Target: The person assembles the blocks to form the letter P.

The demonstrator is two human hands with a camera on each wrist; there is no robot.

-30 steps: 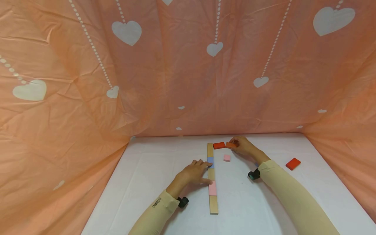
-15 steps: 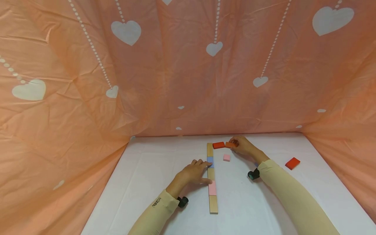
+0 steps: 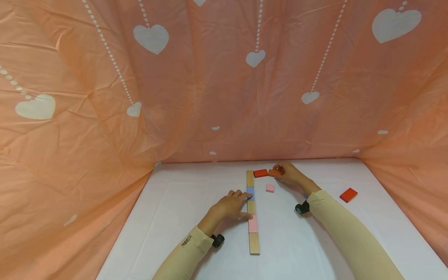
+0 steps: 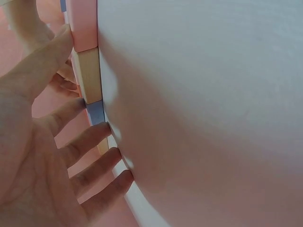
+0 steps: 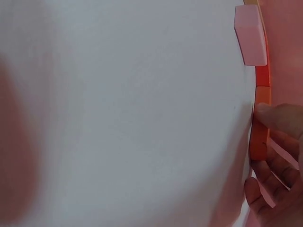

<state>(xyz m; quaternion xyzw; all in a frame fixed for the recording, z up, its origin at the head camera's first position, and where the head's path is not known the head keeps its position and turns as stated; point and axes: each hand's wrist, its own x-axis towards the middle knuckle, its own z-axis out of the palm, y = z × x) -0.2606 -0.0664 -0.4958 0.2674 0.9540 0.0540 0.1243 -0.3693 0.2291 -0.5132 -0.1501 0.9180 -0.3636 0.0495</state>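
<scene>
A straight row of flat blocks runs away from me in the head view: a wooden block (image 3: 254,244) nearest, then a pink block (image 3: 253,224), more wood, a blue block (image 3: 250,192) and a far wooden block (image 3: 250,178). My left hand (image 3: 231,206) lies at the row's left side, its thumb touching the pink block and its index finger the blue one, fingers spread and fairly straight. At the far end a red block (image 3: 260,173) extends rightward from the row. My right hand (image 3: 289,174) pinches an orange block (image 5: 260,134) between thumb and fingers, end against the red one.
A small pink block (image 3: 270,188) lies inside the corner of the blocks. Another red block (image 3: 349,195) is off to the right. Something blue (image 3: 305,196) shows beside the right wrist, mostly hidden. A peach curtain (image 3: 224,97) borders the white table (image 3: 164,217).
</scene>
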